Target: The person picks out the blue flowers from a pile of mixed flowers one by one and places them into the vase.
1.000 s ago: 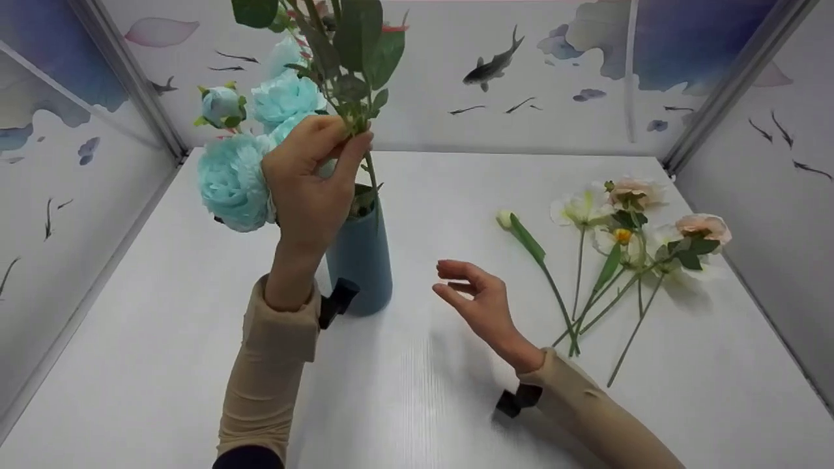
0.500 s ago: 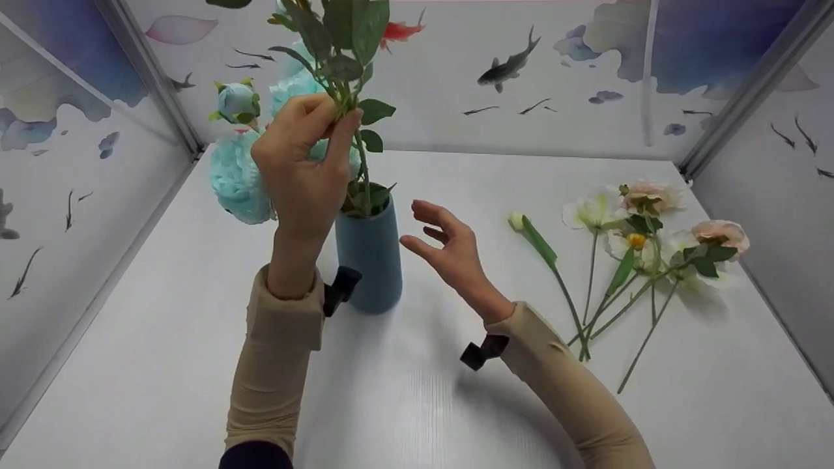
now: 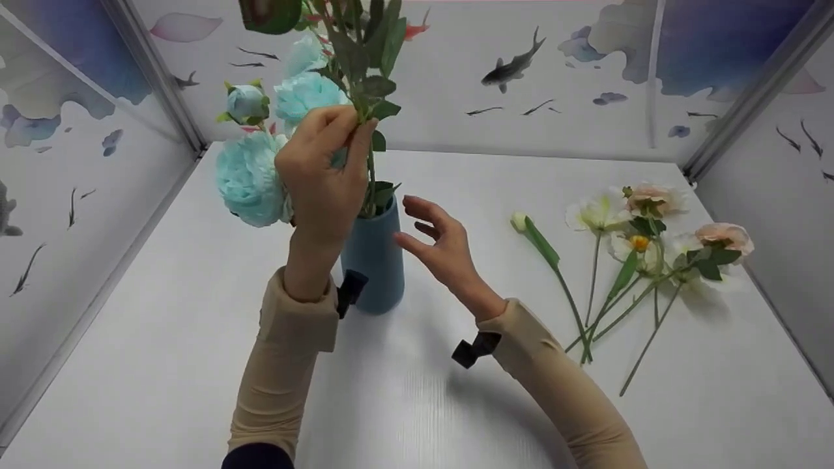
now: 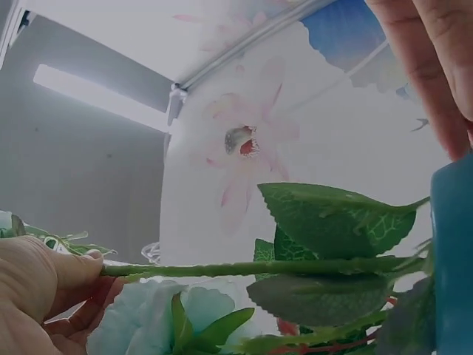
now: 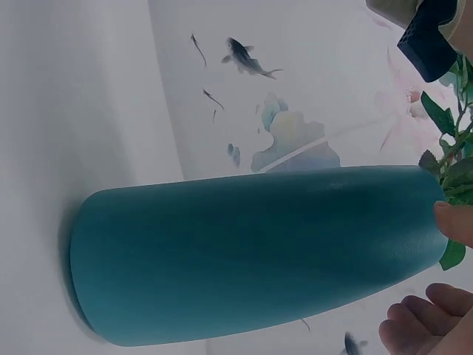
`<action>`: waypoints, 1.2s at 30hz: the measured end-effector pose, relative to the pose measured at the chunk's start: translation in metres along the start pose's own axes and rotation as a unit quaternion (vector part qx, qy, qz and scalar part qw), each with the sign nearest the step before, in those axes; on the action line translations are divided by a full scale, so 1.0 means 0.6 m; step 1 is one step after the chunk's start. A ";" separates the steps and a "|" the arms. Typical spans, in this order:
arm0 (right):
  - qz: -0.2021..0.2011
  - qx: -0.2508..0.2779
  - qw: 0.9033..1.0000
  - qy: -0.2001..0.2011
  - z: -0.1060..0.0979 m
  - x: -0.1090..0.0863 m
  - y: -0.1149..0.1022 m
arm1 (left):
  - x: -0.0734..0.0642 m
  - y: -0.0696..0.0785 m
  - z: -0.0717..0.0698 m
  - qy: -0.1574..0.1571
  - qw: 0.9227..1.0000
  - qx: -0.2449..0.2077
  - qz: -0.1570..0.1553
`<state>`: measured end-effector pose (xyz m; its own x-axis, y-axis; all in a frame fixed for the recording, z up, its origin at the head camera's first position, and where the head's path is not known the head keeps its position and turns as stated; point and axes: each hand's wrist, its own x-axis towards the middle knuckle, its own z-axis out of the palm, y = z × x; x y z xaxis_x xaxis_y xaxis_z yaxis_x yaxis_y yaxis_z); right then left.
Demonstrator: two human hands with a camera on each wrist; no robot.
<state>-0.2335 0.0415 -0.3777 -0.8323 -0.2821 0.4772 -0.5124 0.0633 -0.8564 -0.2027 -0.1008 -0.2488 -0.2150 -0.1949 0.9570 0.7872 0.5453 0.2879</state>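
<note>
My left hand [image 3: 326, 169] pinches a leafy green flower stem [image 4: 199, 271] between thumb and fingers, above a tall blue vase [image 3: 378, 273]. The stem's lower part runs down into the vase's mouth, with leaves [image 4: 336, 218] close over the rim. Its upper end leaves the top of the head view. Turquoise artificial peonies [image 3: 251, 182] and a bud [image 3: 246, 104] lean out to the left behind that hand. Beside the vase's upper right side is my right hand [image 3: 443, 247], fingers apart and holding nothing. In the right wrist view its thumb [image 5: 457, 223] overlaps the rim.
Several loose artificial flowers lie on the white table [image 3: 456, 417] at right: a white tulip [image 3: 519, 221], peach blooms [image 3: 723, 238] and white blooms [image 3: 599, 212], stems pointing toward me. Printed panels [image 3: 456, 71] enclose the table at the back and both sides.
My right hand has moved up and left to the vase's rim. The stem in my left hand, earlier seen at the rim, now reaches down into the vase.
</note>
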 end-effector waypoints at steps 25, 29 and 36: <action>0.018 0.000 1.000 0.006 0.011 0.000 0.015 | -0.093 0.013 0.040 -0.067 0.985 0.160 -0.021; 0.021 0.006 1.000 -0.003 0.014 0.003 0.016 | -0.107 0.001 0.039 -0.067 0.981 0.179 -0.013; 0.021 0.016 1.000 -0.005 0.021 0.006 0.013 | -0.124 -0.015 0.031 -0.079 0.972 0.222 -0.019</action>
<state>-0.2378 0.0293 -0.3855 -0.8510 -0.2888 0.4387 -0.4698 0.0452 -0.8816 -0.2047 -0.0760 -0.3222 -0.3522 -0.1136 0.9290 0.4572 0.8452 0.2767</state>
